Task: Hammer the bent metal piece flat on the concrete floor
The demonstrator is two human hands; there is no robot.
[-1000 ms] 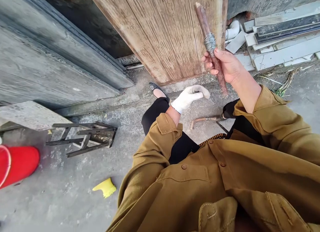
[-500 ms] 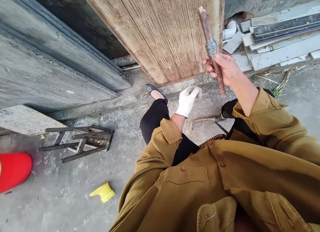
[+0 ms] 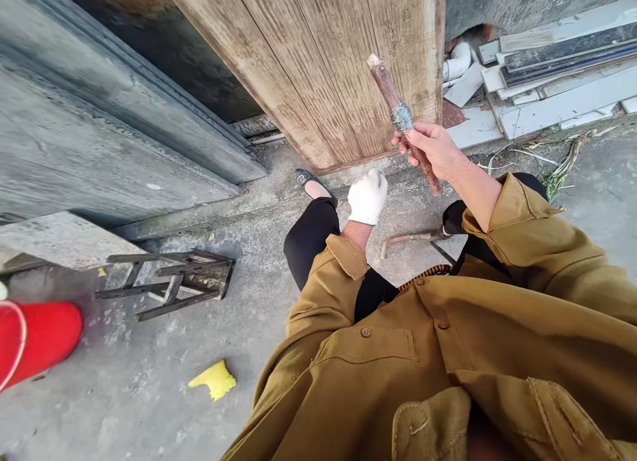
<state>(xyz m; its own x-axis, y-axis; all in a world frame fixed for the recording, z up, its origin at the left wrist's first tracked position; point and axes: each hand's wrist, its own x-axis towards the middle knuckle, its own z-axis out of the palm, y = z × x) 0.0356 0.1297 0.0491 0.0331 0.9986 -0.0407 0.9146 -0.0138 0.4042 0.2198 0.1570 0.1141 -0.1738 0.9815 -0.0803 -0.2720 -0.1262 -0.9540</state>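
While the right hand (image 3: 432,146), bare, grips a brown stick (image 3: 385,86) below its middle, the left hand (image 3: 367,196), in a white knitted glove, is closed into a fist just beside it, apart from the stick; whether the glove pinches anything cannot be told from this angle. The stick is held up in front of the weathered wooden door (image 3: 318,69), tilted, its pale cut end pointing up and to the left, its other end coming out below the palm towards the lower right; a coil of silvery wire (image 3: 401,117) is wound around it, just above the right thumb.

Below the hands, between the person's legs in black trousers (image 3: 309,242), a thinner bent stick (image 3: 405,237) shows near the right foot; a dark shoe (image 3: 303,177) shows on the left foot, near the foot of the door. On the grey concrete floor (image 3: 149,408) to the left are a dark wooden frame (image 3: 172,282), a yellow scrap (image 3: 215,379) and, at the picture's edge, a red bucket (image 3: 44,338); to the right, pale and dark strips (image 3: 567,69) lie piled beside a white pipe (image 3: 458,60), with some plant stalks (image 3: 565,166) near them.
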